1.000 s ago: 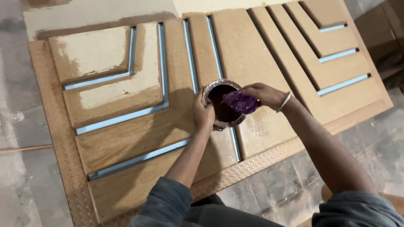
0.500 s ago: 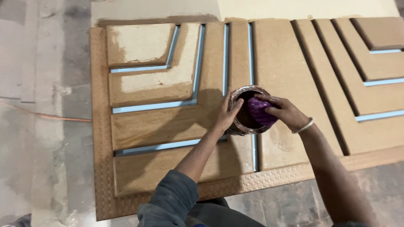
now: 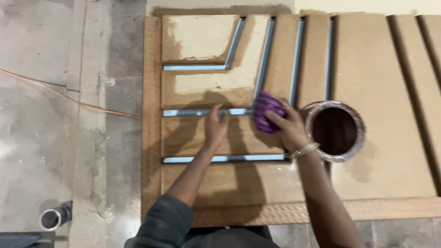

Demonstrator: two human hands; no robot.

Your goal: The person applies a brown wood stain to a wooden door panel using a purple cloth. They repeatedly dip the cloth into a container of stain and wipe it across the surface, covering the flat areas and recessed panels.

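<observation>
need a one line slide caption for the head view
Right hand presses a purple cloth onto a wooden panel, left hand flat beside it, open tin nearby.

floor: grey, stained concrete floor [image 3: 50,138], pale patches at left | cable: thin orange cable [image 3: 69,98] running across it | pipe: grey round pipe end [image 3: 51,218] at lower left | wall: pale strip [image 3: 367,5] along top edge | light: even, soft shadows

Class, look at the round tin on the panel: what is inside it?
The tin holds something dark brown; whether liquid or bare bottom cannot be told. The wooden panel beneath it is covered.
</observation>
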